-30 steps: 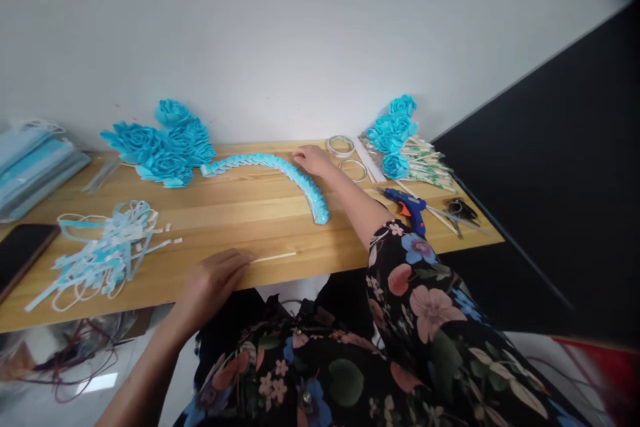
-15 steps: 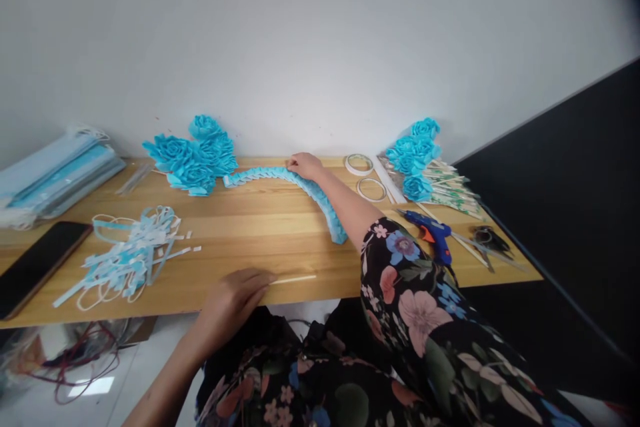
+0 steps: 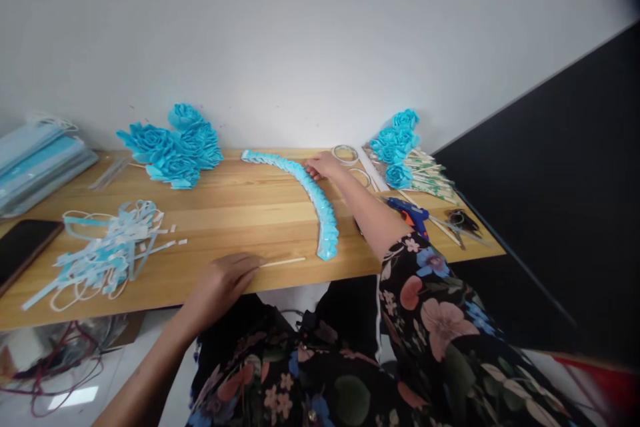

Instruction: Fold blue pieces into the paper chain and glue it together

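A long pleated light-blue strip (image 3: 320, 203) lies in a curve on the wooden table (image 3: 215, 220). My right hand (image 3: 324, 165) is at the outer edge of its upper bend, fingers bent and somewhat apart. Whether the fingertips touch the strip is hard to see. Near the table's front edge, my left hand (image 3: 233, 275) rests low with its fingers closed on one end of a thin pale stick (image 3: 284, 261). The stick's other end points right, toward the strip's lower end.
Blue ruffled flowers (image 3: 180, 150) stand at back left, more blue flowers (image 3: 395, 143) at back right by wrapped sticks (image 3: 433, 177). Tape rolls (image 3: 345, 155), a blue glue gun (image 3: 410, 208), cut strips and ear loops (image 3: 110, 253), face masks (image 3: 40, 160) and a phone (image 3: 25, 247) surround the middle.
The blue strip has shifted right and turned, its far end now clear of the left flowers. My right hand has moved from gripping its top to its outer edge. My view has swung right.
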{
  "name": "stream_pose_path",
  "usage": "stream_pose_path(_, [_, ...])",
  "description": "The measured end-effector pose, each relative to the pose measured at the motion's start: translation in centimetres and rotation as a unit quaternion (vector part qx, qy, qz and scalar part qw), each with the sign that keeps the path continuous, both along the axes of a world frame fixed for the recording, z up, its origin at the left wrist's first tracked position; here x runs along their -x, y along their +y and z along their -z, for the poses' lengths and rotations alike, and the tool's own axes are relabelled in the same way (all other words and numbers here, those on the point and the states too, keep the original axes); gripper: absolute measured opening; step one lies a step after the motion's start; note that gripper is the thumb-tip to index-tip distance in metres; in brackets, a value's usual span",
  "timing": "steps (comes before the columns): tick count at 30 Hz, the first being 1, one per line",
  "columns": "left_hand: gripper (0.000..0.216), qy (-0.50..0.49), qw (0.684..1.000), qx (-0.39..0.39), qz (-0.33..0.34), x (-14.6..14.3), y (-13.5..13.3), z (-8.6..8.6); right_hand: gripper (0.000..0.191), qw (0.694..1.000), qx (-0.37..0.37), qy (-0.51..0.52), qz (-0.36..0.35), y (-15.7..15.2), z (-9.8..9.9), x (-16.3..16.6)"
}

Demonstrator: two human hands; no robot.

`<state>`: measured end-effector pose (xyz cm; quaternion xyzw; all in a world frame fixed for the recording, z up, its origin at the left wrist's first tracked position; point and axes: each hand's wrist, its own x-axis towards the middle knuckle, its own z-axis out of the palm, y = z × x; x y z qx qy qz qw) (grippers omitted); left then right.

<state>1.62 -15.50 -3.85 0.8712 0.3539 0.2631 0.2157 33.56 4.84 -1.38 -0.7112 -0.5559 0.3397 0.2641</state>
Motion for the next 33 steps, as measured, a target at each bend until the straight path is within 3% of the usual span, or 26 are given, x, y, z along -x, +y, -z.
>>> stream_pose_path(2, [0.026,0.002,1.0,-0.007,0.002,0.2,0.4,-0.3,0.023,0.999,-0.033,-0.026,-0.005,-0.7,0.0,-0.2])
stream_pose_path(6, [0.026,0.021,1.0,-0.02,0.0,0.1,1.2,-1.6,0.034,0.981,-0.173,-0.077,-0.032,-3.1,-1.0,-1.2])
stream_pose_path(12, [0.028,0.023,0.997,-0.049,0.054,-3.0,2.4,-3.2,0.036,0.969,-0.243,-0.005,-0.03,-11.7,-2.4,-2.4])
stream_pose_path(16, [0.03,0.023,0.995,-0.045,0.091,-5.0,3.1,-3.1,0.036,0.966,-0.251,0.058,0.033,-18.2,-0.6,-2.2])
stream_pose_path(19, [0.032,0.036,0.993,-0.032,0.109,-5.6,3.9,-3.1,0.038,0.96,-0.241,0.108,0.096,-21.1,1.6,-1.8])
stream_pose_path(24, [0.036,0.053,0.987,-0.034,0.148,-5.8,5.3,-3.1,0.035,0.94,-0.263,0.139,0.165,-22.2,4.0,-1.5])
stream_pose_path(28, [0.037,0.083,0.981,-0.043,0.172,-5.9,5.8,-2.1,0.028,0.912,-0.344,0.136,0.177,-22.4,4.1,-1.3])
stream_pose_path(33, [0.037,0.094,0.979,-0.047,0.174,-6.0,5.9,-1.3,0.023,0.919,-0.347,0.098,0.159,-23.0,3.7,-1.1])
